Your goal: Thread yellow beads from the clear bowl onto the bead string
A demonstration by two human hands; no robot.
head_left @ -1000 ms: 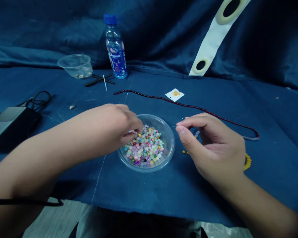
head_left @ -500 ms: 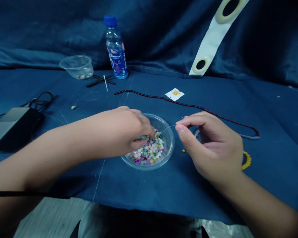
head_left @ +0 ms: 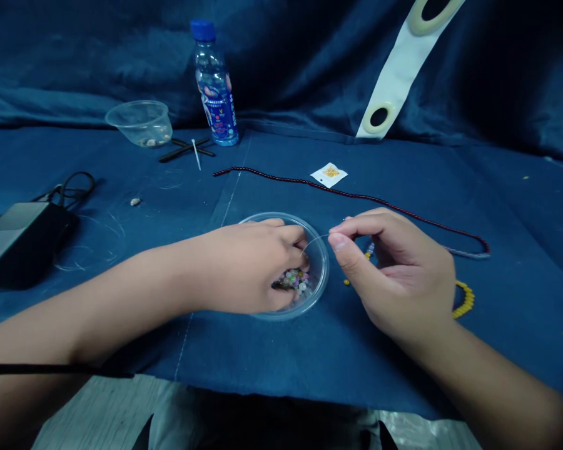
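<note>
My left hand (head_left: 263, 265) reaches down into a clear plastic bowl (head_left: 326, 269). Small multicoloured beads (head_left: 296, 280) show between its thumb and curled fingers, which are apart; the fingertips are partly hidden among the beads. To the right of the bowl, my right hand (head_left: 396, 272) pinches a thin clear thread (head_left: 315, 239) between thumb and forefinger. The thread arcs over the bowl's rim toward my left fingers. Partly behind my right hand lie a string of yellow beads (head_left: 466, 301) and a few clear and yellow beads (head_left: 370, 251).
A dark red bead strand (head_left: 304, 182) stretches across the blue cloth behind both hands, near a small white packet (head_left: 329, 175). Further back stand a bottle (head_left: 218, 100) and a second clear bowl (head_left: 141, 122). Dark sticks (head_left: 182, 151) and a black box (head_left: 25, 244) lie left.
My left hand has moved right and deeper over the beads in the bowl, covering more of them. My right hand keeps its pinch on the thread. The view has shifted slightly.
</note>
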